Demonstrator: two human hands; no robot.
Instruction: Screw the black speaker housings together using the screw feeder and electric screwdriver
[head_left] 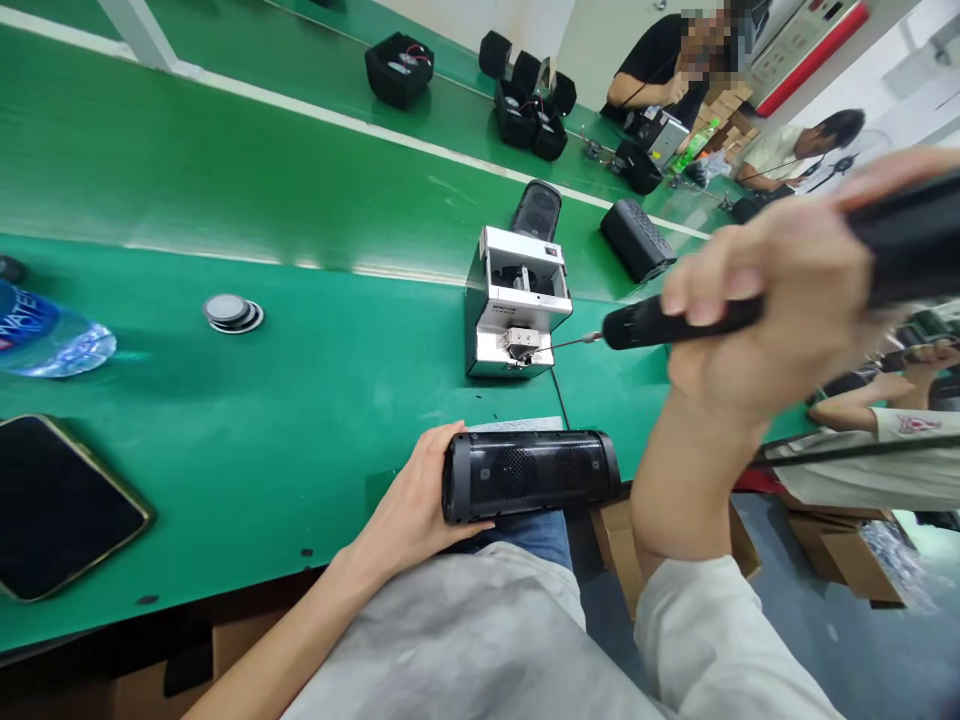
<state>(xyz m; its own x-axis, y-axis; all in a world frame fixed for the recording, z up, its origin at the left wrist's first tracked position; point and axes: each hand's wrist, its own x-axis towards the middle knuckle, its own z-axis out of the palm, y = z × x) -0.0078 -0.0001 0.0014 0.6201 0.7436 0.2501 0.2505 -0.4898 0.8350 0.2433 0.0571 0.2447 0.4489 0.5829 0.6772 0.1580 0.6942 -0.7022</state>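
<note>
My left hand grips the left end of a black speaker housing, which lies lengthwise at the table's near edge. My right hand is wrapped around a black electric screwdriver, held up to the right of the speaker housing. Its thin bit points left, and the tip is at the front of a white and black screw feeder. Whether a screw sits on the tip is too small to tell.
On the green table lie a phone, a water bottle and a stack of round discs. More black speaker housings stand farther back. Co-workers sit at the right, near cardboard boxes.
</note>
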